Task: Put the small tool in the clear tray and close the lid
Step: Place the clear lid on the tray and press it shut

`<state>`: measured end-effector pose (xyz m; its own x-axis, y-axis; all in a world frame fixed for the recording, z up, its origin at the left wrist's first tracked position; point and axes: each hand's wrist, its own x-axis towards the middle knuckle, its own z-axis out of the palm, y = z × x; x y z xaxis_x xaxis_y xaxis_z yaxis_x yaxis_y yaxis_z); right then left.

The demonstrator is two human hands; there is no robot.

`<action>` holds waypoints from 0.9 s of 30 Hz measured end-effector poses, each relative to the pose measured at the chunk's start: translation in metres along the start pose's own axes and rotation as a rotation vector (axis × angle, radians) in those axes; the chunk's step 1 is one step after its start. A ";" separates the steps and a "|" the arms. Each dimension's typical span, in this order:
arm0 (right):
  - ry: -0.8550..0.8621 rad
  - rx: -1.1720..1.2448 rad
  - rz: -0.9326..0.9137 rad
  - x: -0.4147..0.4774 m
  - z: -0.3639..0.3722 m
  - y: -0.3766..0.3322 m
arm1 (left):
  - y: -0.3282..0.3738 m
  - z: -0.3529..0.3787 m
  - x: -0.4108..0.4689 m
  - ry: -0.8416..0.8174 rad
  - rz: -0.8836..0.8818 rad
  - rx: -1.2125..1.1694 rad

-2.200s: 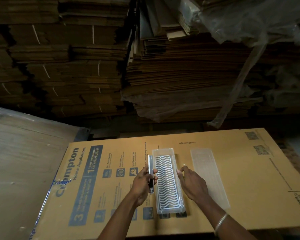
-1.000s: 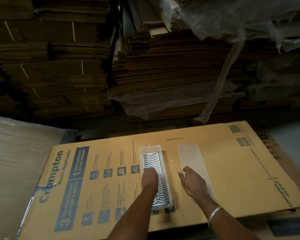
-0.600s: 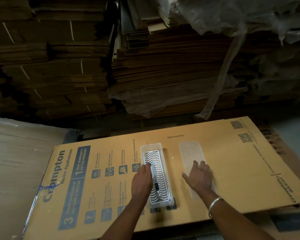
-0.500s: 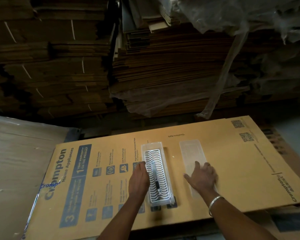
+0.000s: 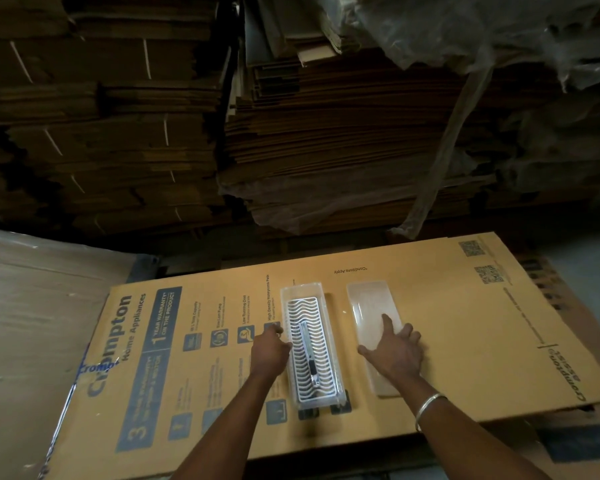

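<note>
A long clear tray with a white wavy grid in its bottom lies on a flat printed carton. The small tool, a slim metal piece with a dark section, lies lengthwise inside the tray. My left hand rests against the tray's left wall, fingers loosely curled, holding nothing. To the right of the tray the clear lid lies flat on the carton. My right hand lies spread on the lid's near half, fingers apart.
Tall stacks of flattened cardboard fill the background, with plastic sheeting hanging at upper right. A wrapped board lies to the left of the carton. The carton's near edge overhangs a dark gap.
My left hand put the tool into the tray and drew back to the tray's left side. My right hand moved from beside the tray onto the lid.
</note>
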<state>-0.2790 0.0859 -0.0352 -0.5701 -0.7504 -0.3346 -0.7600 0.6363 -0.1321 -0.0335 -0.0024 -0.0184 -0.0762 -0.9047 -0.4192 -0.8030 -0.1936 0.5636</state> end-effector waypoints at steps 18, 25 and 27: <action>-0.042 0.024 -0.224 -0.060 0.023 -0.107 | -0.018 -0.023 -0.017 -0.408 -0.169 -0.457; -0.018 -0.021 -0.216 -0.061 0.030 -0.128 | -0.032 -0.024 -0.027 -0.599 -0.096 -0.343; -0.015 -0.025 -0.215 -0.061 0.030 -0.130 | -0.031 -0.023 -0.030 -0.570 -0.025 -0.246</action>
<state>-0.1360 0.0545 -0.0254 -0.3891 -0.8658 -0.3148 -0.8715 0.4567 -0.1788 0.0072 0.0217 -0.0067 -0.4172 -0.5665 -0.7106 -0.6543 -0.3554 0.6675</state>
